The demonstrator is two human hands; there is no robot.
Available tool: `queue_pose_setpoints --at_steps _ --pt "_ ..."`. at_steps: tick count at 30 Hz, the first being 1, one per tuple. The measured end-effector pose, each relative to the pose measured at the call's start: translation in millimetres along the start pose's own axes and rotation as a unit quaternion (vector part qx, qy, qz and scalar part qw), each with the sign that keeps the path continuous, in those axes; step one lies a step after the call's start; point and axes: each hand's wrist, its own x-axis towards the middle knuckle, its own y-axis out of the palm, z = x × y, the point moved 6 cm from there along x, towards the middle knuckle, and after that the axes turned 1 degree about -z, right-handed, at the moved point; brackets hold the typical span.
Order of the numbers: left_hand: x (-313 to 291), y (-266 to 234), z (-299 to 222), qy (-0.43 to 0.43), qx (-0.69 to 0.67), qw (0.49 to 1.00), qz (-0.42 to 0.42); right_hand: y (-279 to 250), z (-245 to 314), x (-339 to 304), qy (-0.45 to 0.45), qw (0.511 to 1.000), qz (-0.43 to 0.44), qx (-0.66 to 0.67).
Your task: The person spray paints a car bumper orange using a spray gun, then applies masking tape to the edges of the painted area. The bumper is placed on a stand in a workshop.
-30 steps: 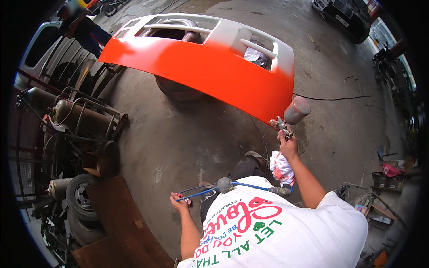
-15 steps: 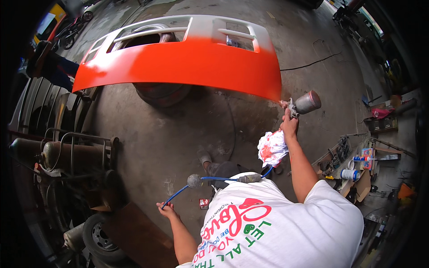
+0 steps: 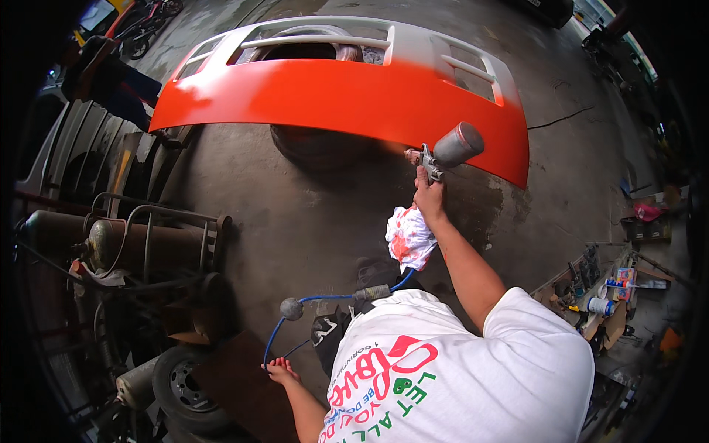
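My right hand (image 3: 430, 198) is closed around the handle of a spray gun (image 3: 427, 164) with a grey metal cup (image 3: 459, 145). The nozzle points left, near the lower edge of a large vehicle bumper (image 3: 310, 92). That bumper is orange-red below and white along its top, with rectangular openings. A faint orange haze shows by the nozzle. Below my right hand hangs a white rag (image 3: 410, 238) stained red. A blue air hose (image 3: 325, 297) with a grey ball-shaped piece (image 3: 292, 308) runs from there to my left hand (image 3: 279, 371), whose fingers are closed on it.
Round wheel-like shapes stand behind and under the bumper. Gas cylinders (image 3: 148, 244) in a metal rack and a tyre (image 3: 185, 387) are at the left. Tools and cans (image 3: 600, 306) clutter the right side. Another person (image 3: 122, 88) is at the far left.
My right hand and the spray gun have moved left from the bumper's right end, along its lower edge. The bumper sits further right in view. My left hand is slightly lower, still with the hose.
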Motion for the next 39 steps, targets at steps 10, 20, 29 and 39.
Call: queue_pose_setpoints --at_steps 10,20,29,39 --pt "142.4 44.6 -72.6 -0.043 0.033 0.998 0.027 268.3 68.4 -34.3 -0.139 0.99 0.009 -0.007" --pt "339.2 95.4 -279.1 -0.015 0.157 0.982 0.109 550.1 84.4 -75.8 -0.177 0.983 -0.035 -0.023" --pt "425.3 88.6 -346.5 -0.081 0.201 0.973 0.079 731.9 72.4 -120.2 -0.061 0.997 0.006 -0.042" --pt "431.1 186.6 -351.6 -0.018 0.333 0.927 0.174 559.8 74.5 -134.7 -0.191 0.966 -0.133 -0.113"
